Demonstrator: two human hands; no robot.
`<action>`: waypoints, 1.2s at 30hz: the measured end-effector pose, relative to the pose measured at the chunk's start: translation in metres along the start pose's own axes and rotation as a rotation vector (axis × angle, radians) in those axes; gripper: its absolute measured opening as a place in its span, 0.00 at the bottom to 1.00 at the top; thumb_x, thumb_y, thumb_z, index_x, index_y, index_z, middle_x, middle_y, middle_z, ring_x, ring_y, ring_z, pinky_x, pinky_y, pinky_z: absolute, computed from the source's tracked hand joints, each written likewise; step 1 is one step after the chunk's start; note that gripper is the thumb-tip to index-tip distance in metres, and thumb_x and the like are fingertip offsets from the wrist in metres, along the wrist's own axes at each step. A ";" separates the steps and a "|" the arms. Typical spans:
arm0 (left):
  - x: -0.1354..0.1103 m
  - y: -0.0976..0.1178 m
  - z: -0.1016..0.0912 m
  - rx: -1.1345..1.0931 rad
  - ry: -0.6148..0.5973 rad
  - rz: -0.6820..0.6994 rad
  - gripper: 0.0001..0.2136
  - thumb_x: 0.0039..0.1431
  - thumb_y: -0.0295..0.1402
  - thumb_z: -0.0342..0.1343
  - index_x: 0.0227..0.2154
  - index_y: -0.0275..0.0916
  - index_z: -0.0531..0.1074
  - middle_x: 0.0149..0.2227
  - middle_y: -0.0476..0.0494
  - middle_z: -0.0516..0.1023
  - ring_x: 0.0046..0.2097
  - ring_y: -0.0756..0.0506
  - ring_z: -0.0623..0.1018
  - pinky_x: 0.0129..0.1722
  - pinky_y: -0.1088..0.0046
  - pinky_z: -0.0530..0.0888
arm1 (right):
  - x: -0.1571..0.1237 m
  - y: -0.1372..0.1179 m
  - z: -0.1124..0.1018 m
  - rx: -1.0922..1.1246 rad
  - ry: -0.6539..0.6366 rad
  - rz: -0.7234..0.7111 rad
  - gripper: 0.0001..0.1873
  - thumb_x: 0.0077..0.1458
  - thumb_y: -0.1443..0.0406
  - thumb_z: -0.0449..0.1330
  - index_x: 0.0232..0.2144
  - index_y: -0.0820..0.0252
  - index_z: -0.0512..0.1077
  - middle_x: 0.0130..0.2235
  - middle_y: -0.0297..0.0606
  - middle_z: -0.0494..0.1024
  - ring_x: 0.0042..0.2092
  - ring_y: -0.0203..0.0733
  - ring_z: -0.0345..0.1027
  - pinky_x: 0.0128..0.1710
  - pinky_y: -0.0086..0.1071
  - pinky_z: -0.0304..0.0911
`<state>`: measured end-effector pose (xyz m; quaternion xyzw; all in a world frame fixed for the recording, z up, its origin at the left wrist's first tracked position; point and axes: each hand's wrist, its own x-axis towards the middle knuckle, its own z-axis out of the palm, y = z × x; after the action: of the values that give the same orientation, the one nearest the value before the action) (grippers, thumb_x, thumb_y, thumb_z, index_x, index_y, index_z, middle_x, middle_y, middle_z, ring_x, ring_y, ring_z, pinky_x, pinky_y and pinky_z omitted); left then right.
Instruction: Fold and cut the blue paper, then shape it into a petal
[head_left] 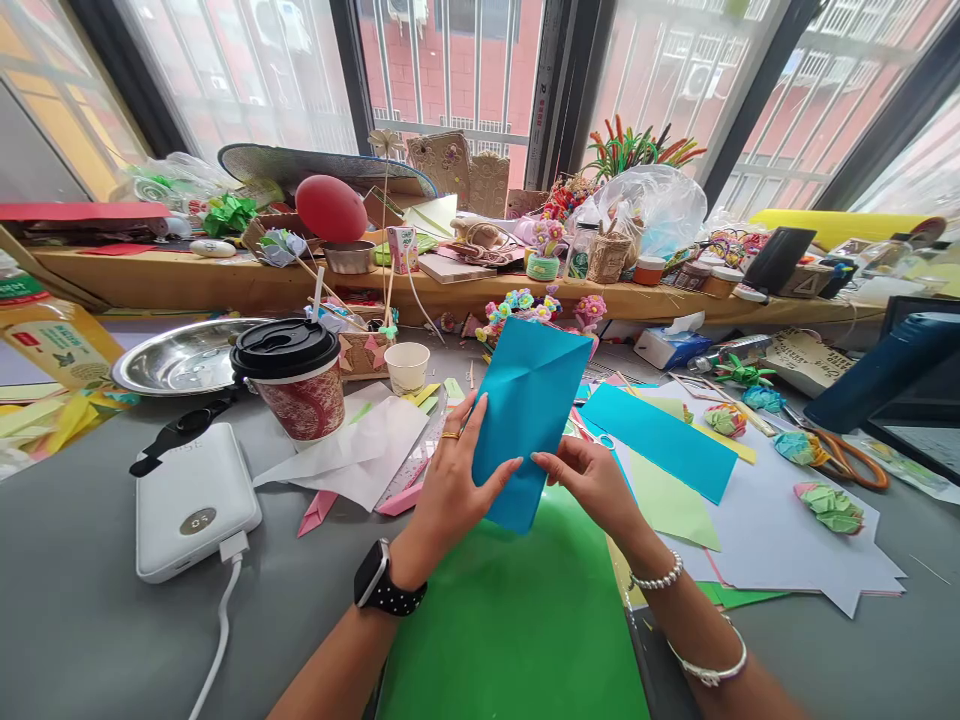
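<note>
A creased sheet of blue paper (529,410) is held up at a tilt above a green mat (517,630). My left hand (457,470) grips its left edge, fingers along that side and thumb across the front. At the lower right edge, my right hand (589,480) pinches the paper between thumb and curled fingers. A second blue paper strip (660,440) lies to the right on light green and white sheets (795,540).
On the left are a white power bank (195,500) with a cable, a lidded coffee cup (292,380), a steel bowl (180,355) and a small paper cup (407,367). To the right lie orange scissors (855,460) and crumpled paper balls (830,507). A crowded shelf (465,290) runs behind.
</note>
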<state>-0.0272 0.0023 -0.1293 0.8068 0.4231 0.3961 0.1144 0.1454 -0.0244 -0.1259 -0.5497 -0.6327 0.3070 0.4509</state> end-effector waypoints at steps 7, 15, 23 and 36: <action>-0.002 -0.001 0.003 -0.048 -0.097 -0.063 0.32 0.52 0.46 0.50 0.57 0.39 0.48 0.60 0.35 0.46 0.60 0.38 0.50 0.56 0.57 0.55 | -0.002 -0.002 0.000 -0.067 0.063 -0.047 0.17 0.46 0.55 0.58 0.16 0.59 0.63 0.18 0.32 0.67 0.22 0.36 0.61 0.23 0.30 0.57; -0.003 0.002 0.006 -0.343 -0.257 -0.252 0.43 0.43 0.48 0.57 0.58 0.39 0.42 0.60 0.32 0.48 0.59 0.34 0.52 0.54 0.52 0.57 | -0.004 -0.002 0.002 -0.025 0.067 -0.172 0.17 0.46 0.55 0.58 0.16 0.58 0.63 0.18 0.31 0.66 0.22 0.34 0.57 0.22 0.28 0.55; -0.005 0.014 0.000 -0.822 -0.451 -0.360 0.45 0.42 0.44 0.60 0.59 0.45 0.39 0.62 0.38 0.43 0.60 0.35 0.51 0.53 0.56 0.60 | -0.007 -0.001 0.000 0.107 -0.001 -0.266 0.20 0.44 0.48 0.56 0.19 0.59 0.66 0.21 0.32 0.68 0.23 0.35 0.59 0.23 0.28 0.57; -0.002 0.015 -0.010 -1.385 -0.095 -0.556 0.26 0.48 0.34 0.56 0.53 0.40 0.59 0.46 0.42 0.73 0.49 0.37 0.70 0.44 0.62 0.70 | -0.008 -0.006 -0.006 0.121 0.100 -0.175 0.12 0.51 0.58 0.55 0.22 0.59 0.65 0.23 0.32 0.66 0.26 0.35 0.59 0.25 0.28 0.58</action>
<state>-0.0269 -0.0101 -0.1160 0.4297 0.2598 0.4932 0.7104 0.1484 -0.0339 -0.1202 -0.4790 -0.6352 0.2762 0.5392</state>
